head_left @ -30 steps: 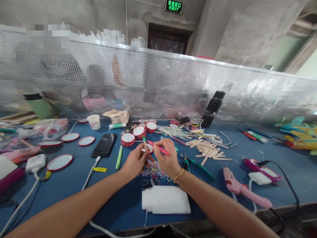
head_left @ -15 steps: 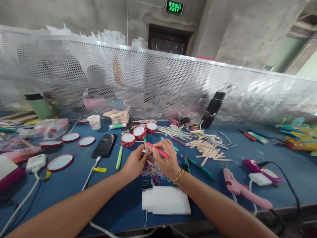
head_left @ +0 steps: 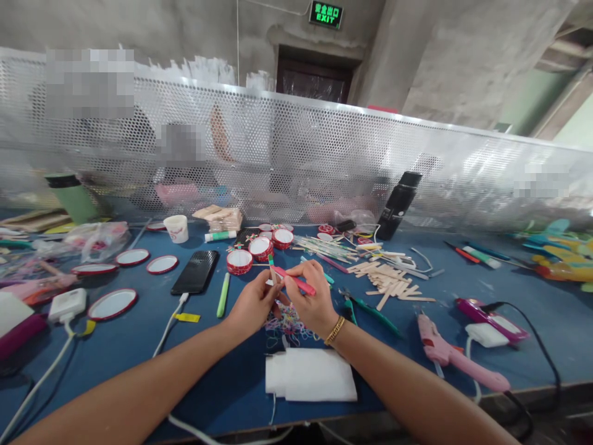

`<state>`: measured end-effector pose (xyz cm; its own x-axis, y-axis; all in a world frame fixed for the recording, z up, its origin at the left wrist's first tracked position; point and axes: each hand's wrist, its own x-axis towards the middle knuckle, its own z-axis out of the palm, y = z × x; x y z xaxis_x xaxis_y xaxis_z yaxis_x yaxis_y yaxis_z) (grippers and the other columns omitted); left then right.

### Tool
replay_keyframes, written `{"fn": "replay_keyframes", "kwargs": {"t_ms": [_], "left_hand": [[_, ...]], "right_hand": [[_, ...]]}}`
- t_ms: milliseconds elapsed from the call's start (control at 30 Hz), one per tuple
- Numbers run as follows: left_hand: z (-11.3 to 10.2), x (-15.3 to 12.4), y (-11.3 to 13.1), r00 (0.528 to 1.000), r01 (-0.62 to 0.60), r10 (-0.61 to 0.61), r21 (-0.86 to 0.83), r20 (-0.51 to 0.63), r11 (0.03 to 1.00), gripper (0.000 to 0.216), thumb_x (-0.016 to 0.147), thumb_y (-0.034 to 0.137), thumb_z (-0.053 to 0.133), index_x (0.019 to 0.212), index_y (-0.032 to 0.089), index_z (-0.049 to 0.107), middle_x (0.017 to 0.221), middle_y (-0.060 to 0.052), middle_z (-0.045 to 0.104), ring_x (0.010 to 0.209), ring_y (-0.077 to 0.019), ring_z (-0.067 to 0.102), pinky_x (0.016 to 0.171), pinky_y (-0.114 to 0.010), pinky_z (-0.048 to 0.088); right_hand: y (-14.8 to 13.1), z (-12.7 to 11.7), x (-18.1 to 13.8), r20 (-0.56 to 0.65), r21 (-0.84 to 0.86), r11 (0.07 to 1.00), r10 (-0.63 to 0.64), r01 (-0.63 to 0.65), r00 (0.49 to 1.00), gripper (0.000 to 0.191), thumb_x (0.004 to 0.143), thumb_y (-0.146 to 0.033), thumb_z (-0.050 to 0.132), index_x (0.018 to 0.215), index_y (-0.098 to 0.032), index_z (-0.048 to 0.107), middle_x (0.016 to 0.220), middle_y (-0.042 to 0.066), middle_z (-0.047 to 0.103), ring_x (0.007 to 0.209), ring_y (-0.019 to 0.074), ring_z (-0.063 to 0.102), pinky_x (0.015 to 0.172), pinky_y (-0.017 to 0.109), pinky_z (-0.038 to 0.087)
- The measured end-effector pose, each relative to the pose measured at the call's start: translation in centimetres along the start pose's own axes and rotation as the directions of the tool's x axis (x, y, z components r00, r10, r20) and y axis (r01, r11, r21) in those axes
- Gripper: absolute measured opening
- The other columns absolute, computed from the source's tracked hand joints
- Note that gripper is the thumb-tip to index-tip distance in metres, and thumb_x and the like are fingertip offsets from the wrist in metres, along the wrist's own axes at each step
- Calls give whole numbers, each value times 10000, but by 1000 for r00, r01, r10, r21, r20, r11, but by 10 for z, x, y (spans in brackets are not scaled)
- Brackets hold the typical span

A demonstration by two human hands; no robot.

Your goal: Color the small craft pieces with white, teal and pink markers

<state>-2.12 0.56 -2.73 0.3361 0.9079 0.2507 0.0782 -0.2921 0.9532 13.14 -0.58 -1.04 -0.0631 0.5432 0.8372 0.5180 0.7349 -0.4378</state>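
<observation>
Over the middle of the blue table [head_left: 139, 346], my left hand [head_left: 252, 303] pinches a small wooden stick [head_left: 271, 267] with a green and red tip, holding it upright. My right hand [head_left: 312, 300] grips a pink marker [head_left: 296, 280] whose tip meets the stick. A heap of small coloured rubber bands [head_left: 287, 322] lies under both hands. Just beyond my fingers stand several small red-rimmed drums [head_left: 239, 260].
White folded foam [head_left: 310, 374] lies near the front edge. A black phone [head_left: 195, 271] and a green marker [head_left: 223, 294] are left, round mirrors [head_left: 112, 303] farther left. Wooden sticks [head_left: 389, 281], green pliers [head_left: 370, 309] and a pink glue gun [head_left: 456, 355] are right. A perforated metal screen [head_left: 324, 161] closes the back.
Both hands rose slightly and drew the stick and the marker closer together; since half a second ago almost nothing has moved.
</observation>
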Motion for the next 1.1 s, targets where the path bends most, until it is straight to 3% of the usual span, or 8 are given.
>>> {"fn": "replay_keyframes", "kwargs": {"t_ms": [500,1100], "left_hand": [[-4,4,-10,1000,21,-21,-8,-5,1000,299,896,504,563,953,217,501,714,3,707,447,-125,607,446,-222,432],[-2,2,-5,1000,0,0,13,13,1000,258,923,469,538,903,218,480,716,10,696,447,-109,607,428,-199,420]], "right_hand": [[6,-1,-1,-21,-70,996,47,-48,999,90,900,-233,532,828,-230,585,782,7,653,764,187,570,863,402,410],[-1,0,0,8,-11,1000,-8,8,1000,89,905,-222,529,841,-236,590,769,-5,676,741,177,599,867,397,408]]}}
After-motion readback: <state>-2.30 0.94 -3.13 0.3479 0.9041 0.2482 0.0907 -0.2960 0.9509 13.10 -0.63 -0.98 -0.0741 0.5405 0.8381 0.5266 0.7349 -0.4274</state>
